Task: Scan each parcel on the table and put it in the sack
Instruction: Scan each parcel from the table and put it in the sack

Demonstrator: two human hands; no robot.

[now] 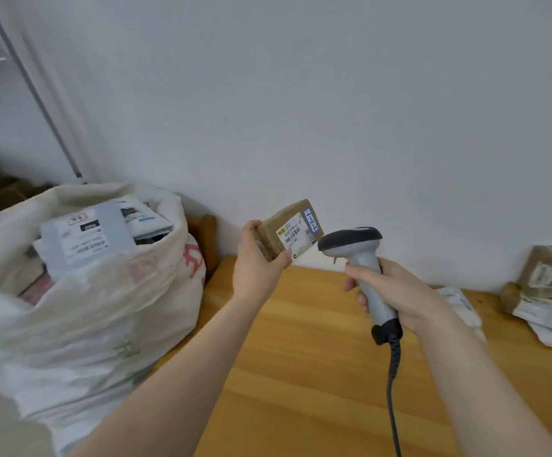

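Left hand (256, 268) fingers (284, 258) pinch one small brown parcel (289, 230) in the air over the bench's (301, 357) far left corner, and the right hand (396, 291) grips the one scanner (360, 255). Recommended: keep the label steady and square to the scanner head just beside it. Count: one well-filled sack (103, 308), one white pouch (459, 301), and a heap of parcels (545, 285), number indeterminable.
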